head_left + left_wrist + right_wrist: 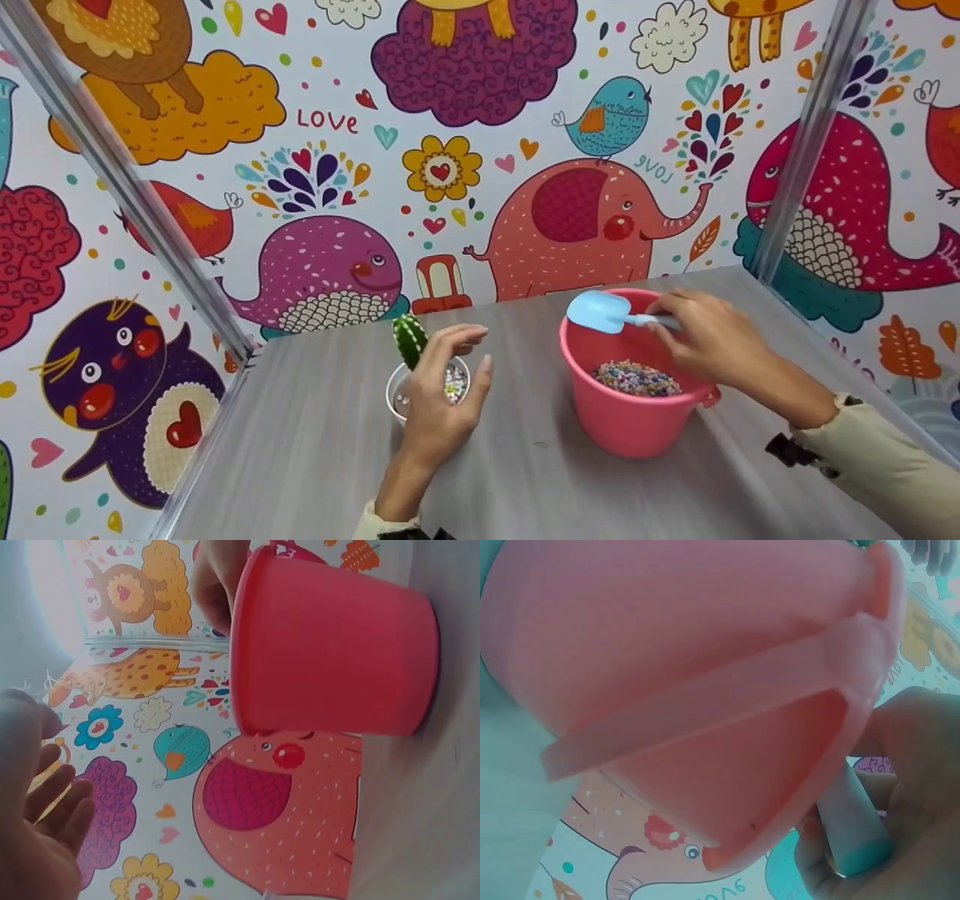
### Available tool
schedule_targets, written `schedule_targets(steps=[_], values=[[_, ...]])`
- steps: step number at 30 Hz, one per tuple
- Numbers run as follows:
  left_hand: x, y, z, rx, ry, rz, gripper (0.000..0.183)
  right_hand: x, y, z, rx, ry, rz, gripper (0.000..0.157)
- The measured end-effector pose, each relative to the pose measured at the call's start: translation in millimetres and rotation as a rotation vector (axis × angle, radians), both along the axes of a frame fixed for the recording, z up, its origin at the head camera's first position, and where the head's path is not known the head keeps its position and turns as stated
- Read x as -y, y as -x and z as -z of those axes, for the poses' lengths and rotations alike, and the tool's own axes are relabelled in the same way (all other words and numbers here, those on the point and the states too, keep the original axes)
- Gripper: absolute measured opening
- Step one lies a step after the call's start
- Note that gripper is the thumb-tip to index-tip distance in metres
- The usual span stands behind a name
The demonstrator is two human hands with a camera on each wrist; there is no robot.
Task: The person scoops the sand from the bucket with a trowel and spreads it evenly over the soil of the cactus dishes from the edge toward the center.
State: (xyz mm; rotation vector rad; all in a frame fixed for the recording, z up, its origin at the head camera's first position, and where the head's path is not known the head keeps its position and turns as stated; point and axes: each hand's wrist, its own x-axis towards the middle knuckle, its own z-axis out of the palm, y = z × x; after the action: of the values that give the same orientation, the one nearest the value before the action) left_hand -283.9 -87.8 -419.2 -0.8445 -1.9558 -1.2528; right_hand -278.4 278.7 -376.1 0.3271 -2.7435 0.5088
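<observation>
My right hand grips the pale handle of a light blue toy shovel, holding its blade over a pink bucket. Small multicoloured beads cover the bucket's bottom. In the right wrist view, the fingers curl round the shovel handle beside the bucket rim. My left hand hovers by a small white pot, partly hiding it, its fingers loosely bent and holding nothing. A green cactus stands in the pot among small pale pebbles or beads.
All of this stands on a grey wood-grain table. Behind it rises a wall printed with cartoon animals, with metal posts at its corners. The bucket's pink carrying handle hangs down its near side.
</observation>
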Motion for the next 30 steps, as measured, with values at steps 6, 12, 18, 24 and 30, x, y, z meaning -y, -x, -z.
schedule_targets(steps=[6, 12, 18, 24, 30], values=[[-23, 2.6, 6.5, 0.07, 0.032, 0.098, 0.036, -4, 0.2, -3.7, 0.011, -0.012, 0.003, 0.029], [-43, 10.5, 15.1, 0.1, 0.065, 0.162, 0.029, -12, -1.9, -4.2, 0.036, -0.017, 0.004, 0.03], [-64, 18.9, 24.7, 0.178, 0.075, 0.199, 0.028, -17, -0.6, -1.1, 0.1, -0.06, -0.008, 0.03], [-88, 27.5, 35.8, 0.249, 0.057, 0.192, 0.029, -17, 10.7, 4.4, 0.084, -0.146, -0.01, 0.022], [-104, 35.5, 50.3, 0.336, -0.031, 0.213, 0.024, -14, 24.6, 11.9, 0.054, -0.178, -0.022, 0.031]])
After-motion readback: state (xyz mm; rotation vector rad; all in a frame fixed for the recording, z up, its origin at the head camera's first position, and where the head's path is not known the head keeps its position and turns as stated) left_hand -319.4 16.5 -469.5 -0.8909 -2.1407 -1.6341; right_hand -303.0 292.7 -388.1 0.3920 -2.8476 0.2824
